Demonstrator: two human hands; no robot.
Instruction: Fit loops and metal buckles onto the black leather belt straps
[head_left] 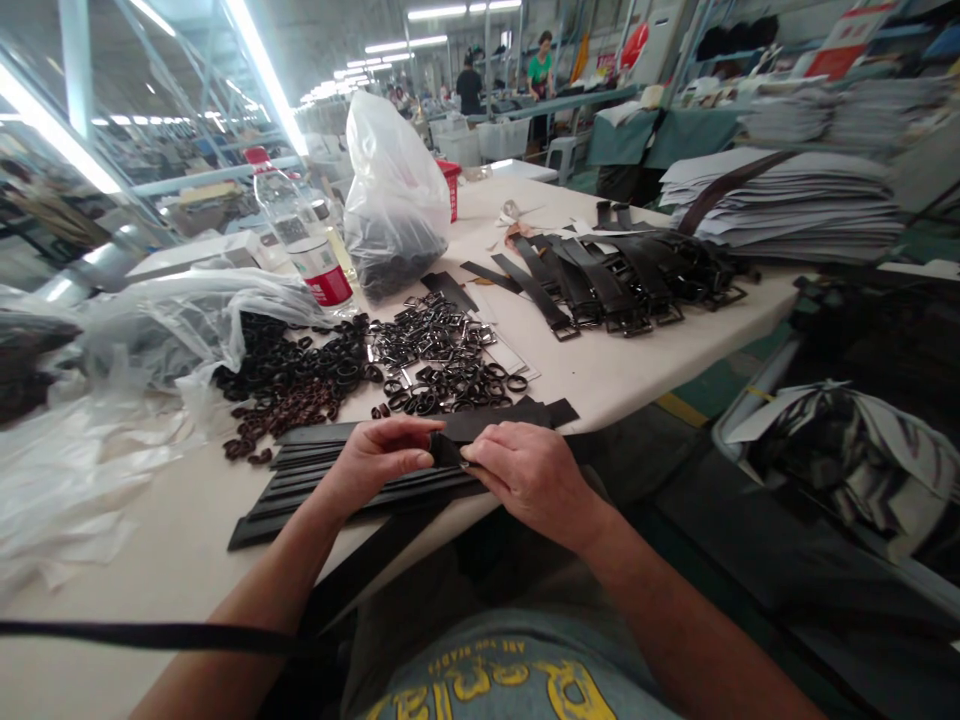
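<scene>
The bare left hand (382, 452) pinches between extended thumb (409, 462) and forefinger (407, 428); the bare right hand (534, 482), knuckles upward, clenches with bent fingers (491, 462) just beside it. Both bare forearms (660, 600) slant inward and forward, wrists nearly straight.

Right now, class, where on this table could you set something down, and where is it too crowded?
Free: the table between the buckled straps and its right edge; another patch between the plastic sheeting and the black strips' left ends. Crowded: the middle, with loose buckles and black loops heaped behind the strips, left hand and right hand.
</scene>
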